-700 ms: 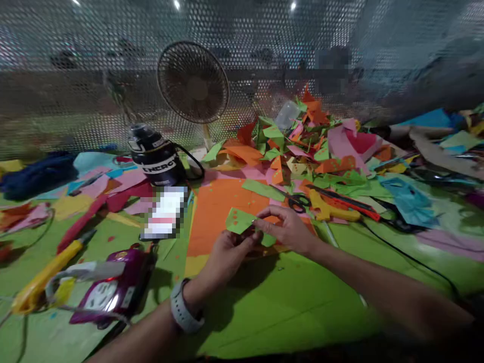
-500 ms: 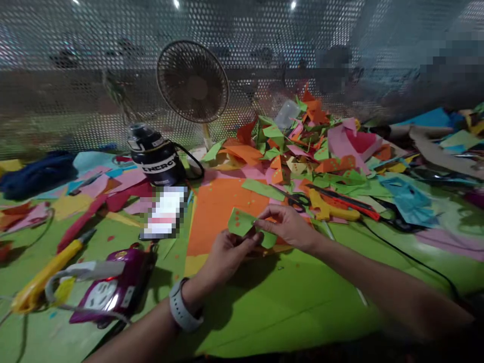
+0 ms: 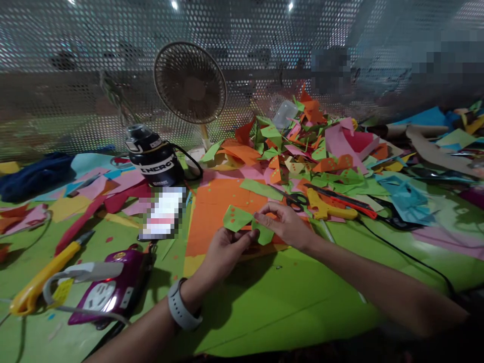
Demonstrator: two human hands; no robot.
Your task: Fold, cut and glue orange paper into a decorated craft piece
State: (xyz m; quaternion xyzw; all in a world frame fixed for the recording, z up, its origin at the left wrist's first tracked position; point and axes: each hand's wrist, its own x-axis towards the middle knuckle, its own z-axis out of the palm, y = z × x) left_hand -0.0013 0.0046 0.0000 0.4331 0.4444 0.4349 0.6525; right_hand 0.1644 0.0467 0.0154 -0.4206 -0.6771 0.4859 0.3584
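Note:
A small folded piece of green paper (image 3: pixel 236 219) with a few orange dots is held between my hands, over an orange sheet (image 3: pixel 215 201) that lies on the green table. My left hand (image 3: pixel 227 249) has its thumb and fingers closed on the paper's lower edge. At the paper's right side, my right hand (image 3: pixel 285 225) pinches it between thumb and forefinger. Just behind my right hand lie black-handled scissors (image 3: pixel 297 201) and a yellow glue gun (image 3: pixel 328 206).
A heap of cut coloured paper (image 3: pixel 287 151) stands at the back. Left are a black bottle (image 3: pixel 157 161), a phone (image 3: pixel 164 214), a purple power strip (image 3: pixel 109 290) and a yellow-handled soldering iron (image 3: pixel 45 277). A fan (image 3: pixel 190 83) stands behind. A red-black cutter (image 3: pixel 344 199) lies right.
The green paper has tilted and opened a little, its dotted face showing more fully to the left. Both hands stay nearly in place on it. The view has shifted slightly.

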